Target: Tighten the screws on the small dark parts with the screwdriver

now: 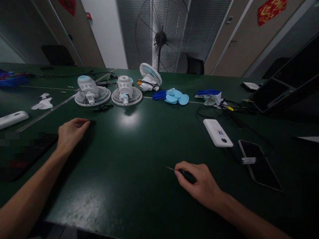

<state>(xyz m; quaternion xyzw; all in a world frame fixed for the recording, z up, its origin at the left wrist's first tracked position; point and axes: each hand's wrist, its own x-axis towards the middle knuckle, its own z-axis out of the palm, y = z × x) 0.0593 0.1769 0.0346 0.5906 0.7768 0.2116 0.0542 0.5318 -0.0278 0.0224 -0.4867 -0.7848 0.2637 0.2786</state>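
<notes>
Head view shows your right hand (199, 186) closed around a screwdriver (183, 173), tip pointing left, low on the table (139, 146). Your left hand (71, 132) pinches a small dark part (91, 122). Keep the tip low and your grip firm. Beyond your hands lie three fans (126, 90), two phones (260, 168) and one power bank (217, 132).

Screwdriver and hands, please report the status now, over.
Right hand shut on screwdriver, tip pointing left, low on table. Left hand pinching small dark part. Nothing lies between hands; small fans stand farther back.
</notes>
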